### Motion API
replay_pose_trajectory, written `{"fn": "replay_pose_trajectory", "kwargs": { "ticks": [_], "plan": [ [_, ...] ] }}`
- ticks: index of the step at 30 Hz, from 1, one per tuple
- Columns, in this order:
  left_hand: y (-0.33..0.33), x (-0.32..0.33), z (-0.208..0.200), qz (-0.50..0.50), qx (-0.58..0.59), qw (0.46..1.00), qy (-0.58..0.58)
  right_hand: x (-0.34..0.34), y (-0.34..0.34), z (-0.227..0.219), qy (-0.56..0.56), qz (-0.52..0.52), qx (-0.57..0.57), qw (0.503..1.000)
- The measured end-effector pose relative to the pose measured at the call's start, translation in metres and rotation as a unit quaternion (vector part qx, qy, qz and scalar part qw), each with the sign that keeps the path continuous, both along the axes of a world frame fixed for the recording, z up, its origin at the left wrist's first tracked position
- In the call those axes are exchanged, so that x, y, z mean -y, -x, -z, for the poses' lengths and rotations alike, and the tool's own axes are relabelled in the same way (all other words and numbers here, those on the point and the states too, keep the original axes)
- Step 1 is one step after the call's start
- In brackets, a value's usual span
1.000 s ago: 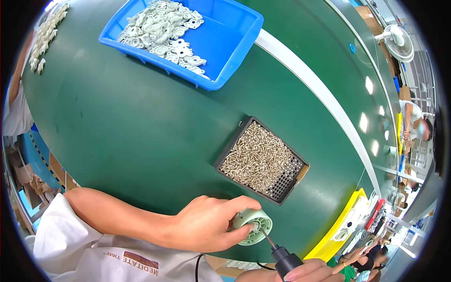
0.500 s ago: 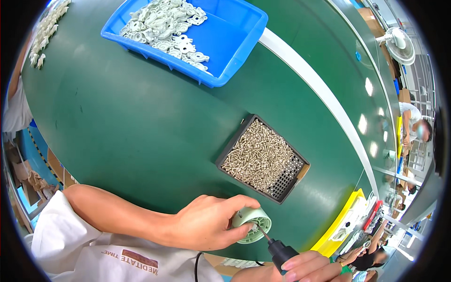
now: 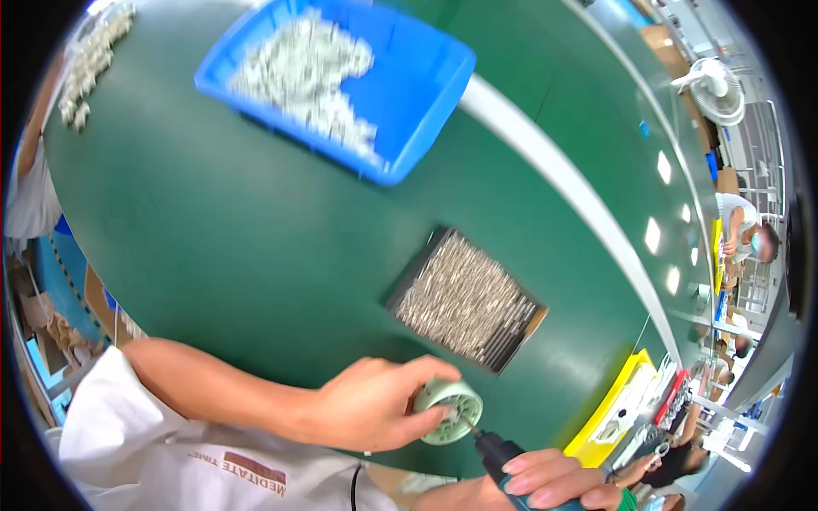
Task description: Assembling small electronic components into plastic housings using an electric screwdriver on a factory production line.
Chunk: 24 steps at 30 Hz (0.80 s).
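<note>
Left hand (image 3: 375, 406) curls round a pale green part (image 3: 461, 404); right hand (image 3: 555, 480) wraps a dark driver (image 3: 496, 451) — its bit (image 3: 469, 426) at the part; farther, a tray (image 3: 412, 277) of metal pieces (image 3: 464, 294).

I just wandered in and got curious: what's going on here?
Someone is working with a driver at a green table. Their left hand holds a round, pale green part, and their right hand grips the driver, its bit pointing into the part's open face. Beyond the hands sits a dark tray of small metal pieces; farther off, a blue bin holds a pale heap.
</note>
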<state>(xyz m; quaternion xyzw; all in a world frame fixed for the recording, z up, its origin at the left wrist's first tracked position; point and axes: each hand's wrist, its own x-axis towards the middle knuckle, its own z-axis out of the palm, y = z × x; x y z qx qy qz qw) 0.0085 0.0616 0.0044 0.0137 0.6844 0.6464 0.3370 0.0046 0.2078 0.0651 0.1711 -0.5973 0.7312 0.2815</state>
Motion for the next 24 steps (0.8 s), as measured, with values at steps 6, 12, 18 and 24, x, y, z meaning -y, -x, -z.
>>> {"fn": "replay_pose_trajectory", "kwargs": {
  "ticks": [6,12,18,24],
  "plan": [
    [0.050,0.021,-0.055,0.110,-0.032,0.993,-0.011,-0.063,0.018,-0.061,0.319,-0.055,0.022,0.946],
    [0.266,-0.003,-0.066,-0.136,-0.197,0.969,0.060,-0.127,0.049,0.031,0.384,-0.047,0.395,0.833],
    [0.454,0.014,0.038,-0.390,-0.127,0.912,-0.002,-0.124,0.056,0.100,0.358,-0.188,0.464,0.789],
    [0.495,0.057,0.077,-0.456,-0.073,0.886,-0.033,-0.118,0.057,0.086,0.403,-0.224,0.467,0.755]
  ]
}}
